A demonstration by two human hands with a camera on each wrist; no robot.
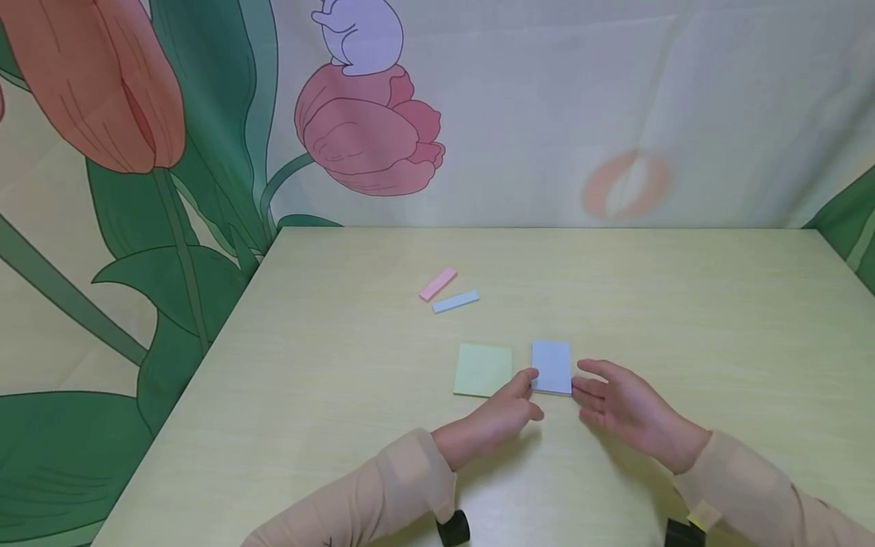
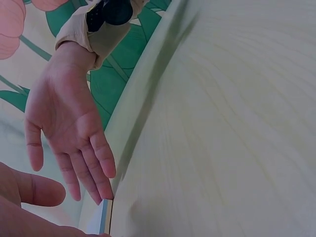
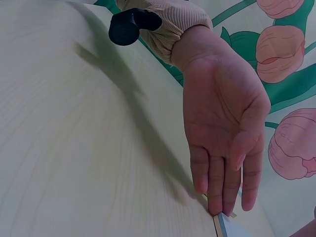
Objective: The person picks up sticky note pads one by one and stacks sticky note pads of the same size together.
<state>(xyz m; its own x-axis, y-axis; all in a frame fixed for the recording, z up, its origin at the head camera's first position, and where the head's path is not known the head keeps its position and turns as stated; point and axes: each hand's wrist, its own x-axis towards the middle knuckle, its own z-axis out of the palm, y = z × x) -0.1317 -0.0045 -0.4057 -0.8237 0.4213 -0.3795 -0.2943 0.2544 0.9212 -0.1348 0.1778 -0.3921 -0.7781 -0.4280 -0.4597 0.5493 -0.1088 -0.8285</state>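
A blue rectangular sticky note pad [image 1: 551, 366] lies flat on the table between my two hands. My left hand [image 1: 497, 422] reaches in from the left, its fingertips at the pad's left edge and its fingers straight. From the other side my right hand [image 1: 632, 406] has its extended fingertips right at the pad's right edge, palm turned inward. A square light green sticky note pad [image 1: 482, 369] sits just left of the blue one, partly overlapped by my left hand. The right wrist view shows my left hand [image 3: 224, 118] with its fingers meeting the blue pad's edge [image 3: 224, 228].
Farther back on the table [image 1: 683, 304] lie a narrow pink strip [image 1: 438, 284] and a narrow light blue strip [image 1: 456, 301], close together at an angle. A cloth printed with flowers [image 1: 369, 133] hangs behind the table's far edge.
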